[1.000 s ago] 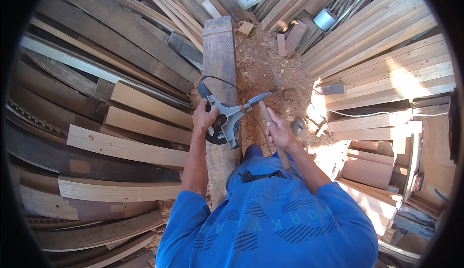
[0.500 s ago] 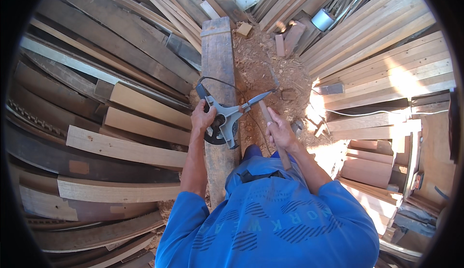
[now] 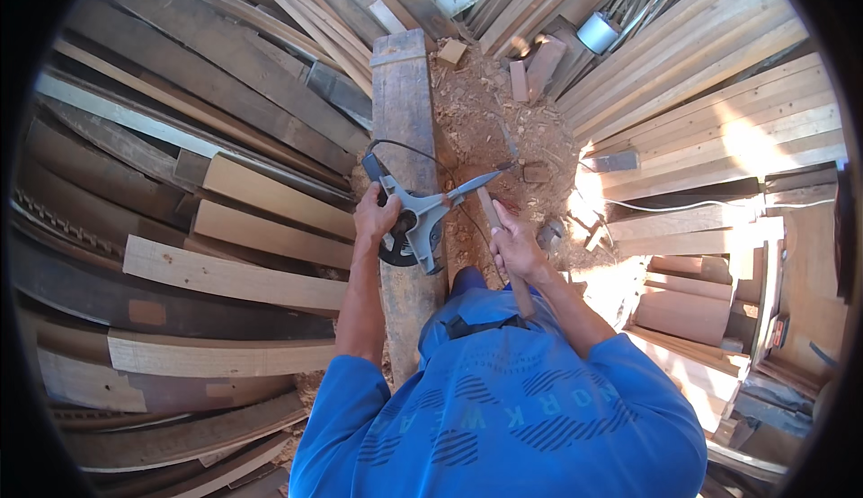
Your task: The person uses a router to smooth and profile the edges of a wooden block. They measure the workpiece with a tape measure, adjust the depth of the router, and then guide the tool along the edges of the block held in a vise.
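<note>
stacked boards [image 3: 234, 271] flank both sides of a long wooden bench [image 3: 402, 93]. the left hand [image 3: 377, 215] has its fingers and thumb closed around the left end of a grey tool [image 3: 422, 211], over the bench's middle, one arm jutting past the right edge. the right hand [image 3: 518, 246] wraps its fingers snugly around a wooden stick [image 3: 487, 207], its top just beside that arm. a black cord [image 3: 421, 149] loops across the bench; a wood block [image 3: 451, 51] lies by its far right corner.

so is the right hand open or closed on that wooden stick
Closed: the right hand is clasped around the wooden stick, which shows beyond the grip both above and below.
</note>
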{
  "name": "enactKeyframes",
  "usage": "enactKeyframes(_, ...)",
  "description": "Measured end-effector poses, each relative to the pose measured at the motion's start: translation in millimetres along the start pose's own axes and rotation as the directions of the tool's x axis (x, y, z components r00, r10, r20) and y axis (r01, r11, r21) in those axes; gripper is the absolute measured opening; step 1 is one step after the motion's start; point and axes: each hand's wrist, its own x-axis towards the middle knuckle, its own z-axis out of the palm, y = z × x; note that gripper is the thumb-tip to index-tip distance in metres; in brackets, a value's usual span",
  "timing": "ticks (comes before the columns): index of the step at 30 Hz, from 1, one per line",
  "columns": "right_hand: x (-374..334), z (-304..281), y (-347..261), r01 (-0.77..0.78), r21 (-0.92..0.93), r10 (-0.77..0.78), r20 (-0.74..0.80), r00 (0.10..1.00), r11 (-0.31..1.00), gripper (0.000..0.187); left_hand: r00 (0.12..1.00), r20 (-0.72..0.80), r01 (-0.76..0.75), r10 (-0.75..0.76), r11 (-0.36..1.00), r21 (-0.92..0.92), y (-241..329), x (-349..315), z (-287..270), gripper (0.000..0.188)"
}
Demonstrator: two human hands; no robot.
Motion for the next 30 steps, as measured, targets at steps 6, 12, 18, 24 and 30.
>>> enactKeyframes(6,0.9,-2.4,1.3,0.015,0.031,-0.014,-0.037,0.999,0.999,0.062,1.0,-0.021,-0.002,0.001,0.999,-0.039,1.1,-1.1,2.6,0.052)
enactKeyframes(12,1.6,-5.7,-1.7,-0.009,0.024,0.009,0.019,1.0,1.0,0.063,0.999,0.042,0.007,-0.004,0.996,-0.088,-5.1,1.3,1.4,0.056)
enactKeyframes(18,-1.8,-5.1,-1.6,-0.003,0.001,0.003,0.075,0.997,1.0,0.064,0.995,-0.091,-0.049,0.049,0.999,-0.001,-16.0,4.0,7.8,0.059)
enactKeyframes(24,3.5,-2.7,6.5,0.017,0.059,-0.015,-0.034,0.999,0.998,0.064,0.999,-0.038,-0.024,0.025,0.999,0.047,-13.7,9.1,11.5,0.06)
enactKeyframes(30,6.0,-6.8,-2.8,-0.006,0.02,0.007,-0.017,1.0,1.0,0.064,0.999,0.04,0.0,0.002,0.999,-0.046,-8.6,7.6,8.7,0.058)
